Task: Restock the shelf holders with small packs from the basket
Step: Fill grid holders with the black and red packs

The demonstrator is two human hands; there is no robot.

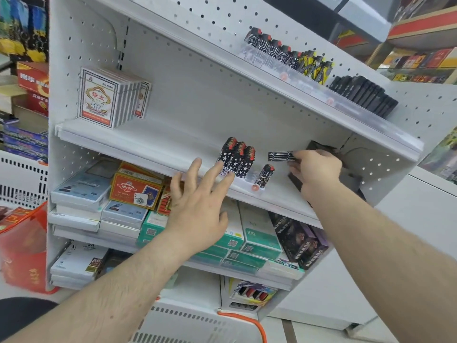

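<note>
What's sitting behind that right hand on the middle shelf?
Behind the right hand sits a dark box-like thing against the shelf's end wall. Only its upper edge and a lower corner show; the hand covers the rest. The fingers pinch a black-and-white patterned pack.

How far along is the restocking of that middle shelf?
Partly done, it seems. Three star-patterned packs already stand together at the shelf front, with one circuit-patterned pack upright beside them. In hand: the right hand pinches another circuit pack, held sideways above the shelf. The left hand reaches open toward the star packs. Left: that row still has bare space, so more packs probably follow.
</note>
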